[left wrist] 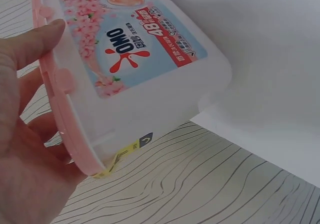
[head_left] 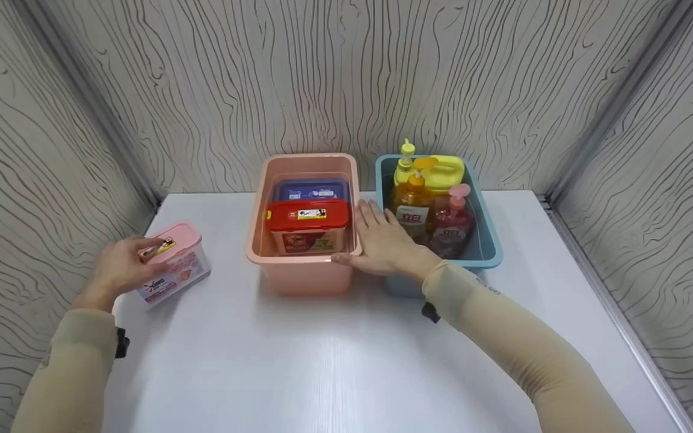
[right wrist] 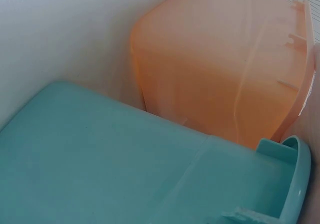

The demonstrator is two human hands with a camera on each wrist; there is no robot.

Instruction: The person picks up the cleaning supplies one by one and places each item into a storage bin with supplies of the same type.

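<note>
At the left of the table, my left hand grips a white OMO laundry pod box by its pink lid. The left wrist view shows my thumb on the label side of this box, the other fingers across the lid. My right hand rests with straight fingers along the right rim of a pink bin, its thumb at the front corner. Inside that bin stand a red-lidded box and, behind it, a blue-lidded box.
Right of the pink bin is a blue bin. It holds an orange pump bottle, a dark red pump bottle and yellow bottles at the back. Wood-grain panels wall in the white table.
</note>
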